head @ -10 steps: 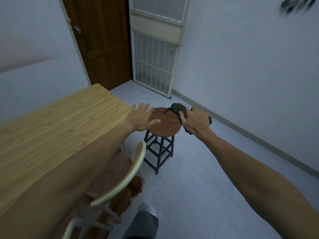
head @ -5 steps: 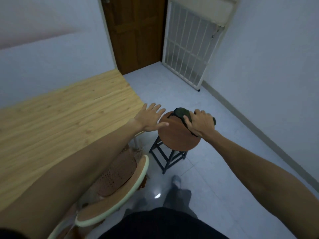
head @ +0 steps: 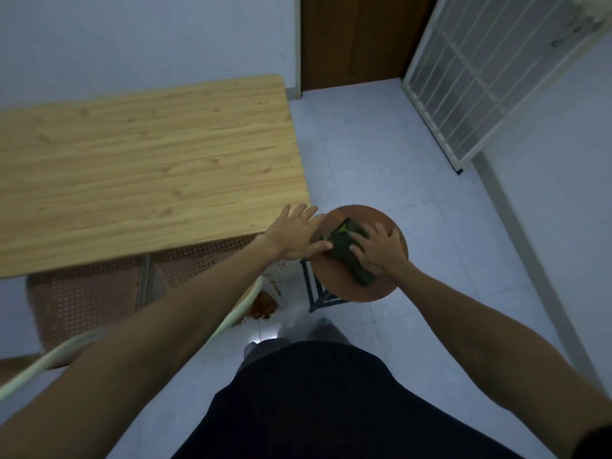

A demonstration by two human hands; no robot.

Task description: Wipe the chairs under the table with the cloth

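Observation:
A round brown stool (head: pixel 381 291) with dark metal legs stands on the floor just right of the wooden table (head: pixel 142 167). A dark green cloth (head: pixel 346 246) lies flat on its seat. My right hand (head: pixel 381 248) presses down on the cloth with fingers spread. My left hand (head: pixel 296 235) rests open on the stool's left rim, thumb touching the cloth's edge. A chair with a perforated brown seat (head: pixel 89 293) and a pale curved backrest (head: pixel 238 309) is tucked under the table, partly hidden by my left arm.
A brown door (head: pixel 351 38) and a white barred gate (head: pixel 470 81) stand at the far end. The right wall runs close to the stool. A brownish stain (head: pixel 263 306) marks the floor by the chair. My legs stand right behind the stool.
My view has tilted down and closer over the stool. My right hand has brought the cloth from the stool's far rim down flat onto the seat. My left hand stays at the left rim.

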